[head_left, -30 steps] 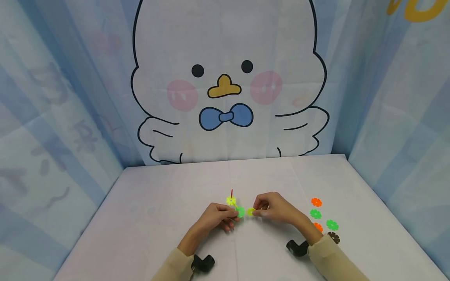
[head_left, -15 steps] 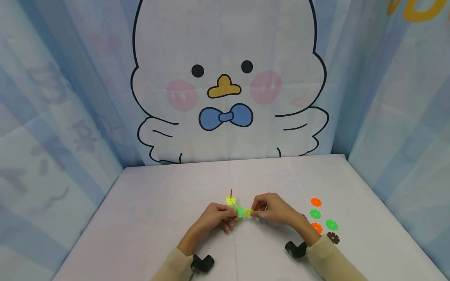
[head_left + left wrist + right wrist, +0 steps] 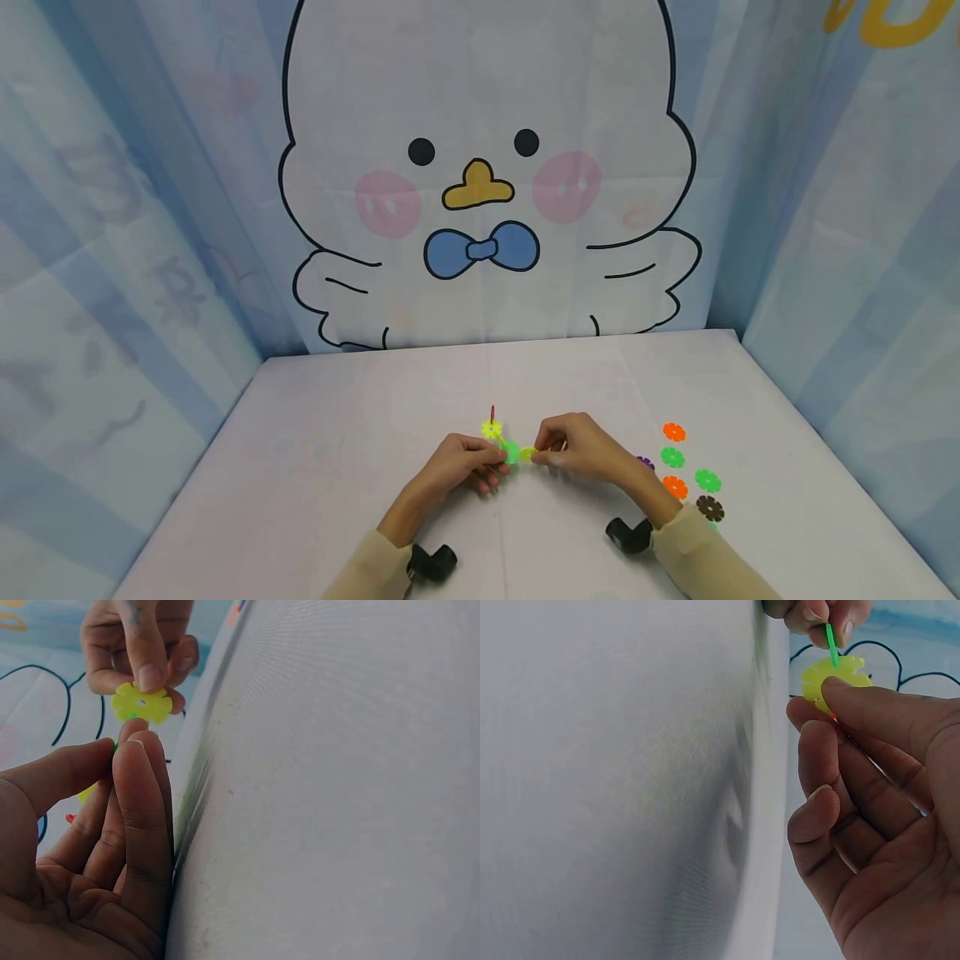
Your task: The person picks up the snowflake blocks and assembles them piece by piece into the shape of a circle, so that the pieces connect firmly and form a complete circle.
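Between thumb and fingers, my left hand [image 3: 459, 467] pinches a green notched snowflake disc [image 3: 512, 452]. A yellow snowflake disc [image 3: 491, 429] and an upright red piece [image 3: 492, 413], seen edge-on, are joined in a chain beyond it. My right hand [image 3: 581, 446] pinches another yellow snowflake disc [image 3: 142, 703] by its edge. In the right wrist view the green disc [image 3: 830, 643] stands edge-on against that yellow disc's rim; how deep the notches interlock cannot be told. Fingertips cover part of both discs.
On the right of the white table [image 3: 360, 433] lie loose discs: orange [image 3: 674, 432], green [image 3: 672, 457], another green [image 3: 708, 481], another orange [image 3: 675, 487] and brown [image 3: 710, 508]. A purple disc [image 3: 646, 463] is partly behind the right forearm. Printed cloth walls surround the table.
My right hand has moved slightly left, bringing its yellow disc from a gap to contact with the green disc. The left hand is nearly still. The purple disc has come into view.
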`<state>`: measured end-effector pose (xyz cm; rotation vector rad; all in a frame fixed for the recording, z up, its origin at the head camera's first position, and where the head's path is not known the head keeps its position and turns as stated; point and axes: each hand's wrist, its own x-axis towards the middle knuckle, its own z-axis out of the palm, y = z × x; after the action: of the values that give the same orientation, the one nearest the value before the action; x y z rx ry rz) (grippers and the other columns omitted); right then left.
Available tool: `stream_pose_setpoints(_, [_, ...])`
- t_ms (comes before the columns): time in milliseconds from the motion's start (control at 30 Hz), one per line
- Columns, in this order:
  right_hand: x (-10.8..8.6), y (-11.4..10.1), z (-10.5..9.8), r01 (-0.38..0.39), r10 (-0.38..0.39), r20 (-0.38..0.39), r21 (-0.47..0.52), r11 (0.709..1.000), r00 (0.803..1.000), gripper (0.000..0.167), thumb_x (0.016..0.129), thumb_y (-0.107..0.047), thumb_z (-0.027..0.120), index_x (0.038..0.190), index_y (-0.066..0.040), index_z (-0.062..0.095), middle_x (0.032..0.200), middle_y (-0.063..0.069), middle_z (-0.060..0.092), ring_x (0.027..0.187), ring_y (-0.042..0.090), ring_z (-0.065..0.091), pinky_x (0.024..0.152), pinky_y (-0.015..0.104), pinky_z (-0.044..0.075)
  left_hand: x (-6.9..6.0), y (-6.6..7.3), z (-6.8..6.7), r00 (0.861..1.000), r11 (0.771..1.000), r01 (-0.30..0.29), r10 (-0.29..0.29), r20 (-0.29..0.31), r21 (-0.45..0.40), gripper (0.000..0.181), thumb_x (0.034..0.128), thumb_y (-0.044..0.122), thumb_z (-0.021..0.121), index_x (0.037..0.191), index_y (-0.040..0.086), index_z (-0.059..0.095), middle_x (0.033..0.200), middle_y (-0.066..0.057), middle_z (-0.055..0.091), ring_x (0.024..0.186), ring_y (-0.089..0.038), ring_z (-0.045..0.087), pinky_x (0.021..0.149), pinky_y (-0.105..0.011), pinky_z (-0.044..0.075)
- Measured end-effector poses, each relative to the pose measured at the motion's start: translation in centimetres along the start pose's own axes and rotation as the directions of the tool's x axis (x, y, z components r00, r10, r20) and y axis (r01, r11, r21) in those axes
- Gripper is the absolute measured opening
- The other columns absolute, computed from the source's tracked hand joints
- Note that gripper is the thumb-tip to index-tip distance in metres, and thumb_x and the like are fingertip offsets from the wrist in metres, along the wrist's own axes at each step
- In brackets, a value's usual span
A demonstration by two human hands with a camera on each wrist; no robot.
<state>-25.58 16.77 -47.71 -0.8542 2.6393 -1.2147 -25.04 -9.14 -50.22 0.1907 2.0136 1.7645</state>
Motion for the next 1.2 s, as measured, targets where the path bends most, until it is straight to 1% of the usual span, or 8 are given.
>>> stream_pose_setpoints(300, [0.0, 0.0, 0.4, 0.023, -0.024, -0.025, -0.039, 0.999, 0.999, 0.013, 0.092, -0.016, 0.082, 0.084, -0.018, 0.073, 0.080, -0.008, 0.075, 0.069, -0.002, 0.060, 0.064, 0.020, 0.052, -0.1, 0.1, 0.0, 1.000, 1.000, 0.000, 0.000, 0.000, 0.000, 0.030, 0.0971, 0.024, 0.076, 0.108, -0.003, 0.079, 0.089, -0.007, 0.082, 0.064, -0.007, 0.069, 0.057, -0.021, 0.058])
stream_pose_setpoints(467, [0.0, -0.2, 0.6, 0.051, -0.054, -0.055, -0.060, 0.997, 0.997, 0.013, 0.092, -0.015, 0.082, 0.083, -0.018, 0.073, 0.080, -0.008, 0.076, 0.070, -0.003, 0.060, 0.065, 0.020, 0.052, -0.2, 0.2, 0.1, 1.000, 1.000, 0.001, -0.001, -0.003, -0.001, 0.030, 0.0972, 0.024, 0.075, 0.108, -0.004, 0.079, 0.088, -0.005, 0.081, 0.064, -0.007, 0.069, 0.057, -0.021, 0.058])
stream_pose_setpoints(767, [0.2, -0.4, 0.9, 0.094, -0.104, -0.086, -0.114, 0.989, 0.991, 0.015, 0.091, -0.012, 0.083, 0.082, -0.019, 0.073, 0.078, -0.009, 0.076, 0.069, -0.005, 0.059, 0.065, 0.019, 0.052, -0.1, 0.1, 0.0, 1.000, 1.000, 0.004, -0.004, -0.009, -0.010, 0.030, 0.0979, 0.022, 0.074, 0.109, -0.006, 0.078, 0.083, -0.002, 0.079, 0.063, -0.007, 0.068, 0.057, -0.021, 0.058])
stream_pose_setpoints(900, [0.2, -0.5, 1.1, 0.100, -0.111, -0.090, -0.119, 0.988, 0.990, 0.015, 0.091, -0.012, 0.083, 0.081, -0.019, 0.073, 0.078, -0.009, 0.076, 0.069, -0.006, 0.060, 0.064, 0.019, 0.051, 0.0, -0.1, -0.1, 1.000, 1.000, 0.009, -0.009, -0.002, -0.013, 0.029, 0.0985, 0.021, 0.073, 0.109, -0.006, 0.077, 0.083, -0.001, 0.079, 0.064, -0.006, 0.067, 0.057, -0.020, 0.058])
stream_pose_setpoints(1200, [0.2, -0.4, 1.5, 0.121, -0.134, -0.106, -0.127, 0.985, 0.985, 0.016, 0.091, -0.014, 0.083, 0.081, -0.020, 0.072, 0.077, -0.010, 0.076, 0.069, -0.006, 0.058, 0.064, 0.018, 0.051, 0.0, -0.1, -0.2, 1.000, 1.000, -0.001, 0.002, 0.021, -0.025, 0.029, 0.0990, 0.019, 0.072, 0.108, -0.008, 0.076, 0.080, 0.001, 0.077, 0.063, -0.005, 0.067, 0.057, -0.020, 0.057])
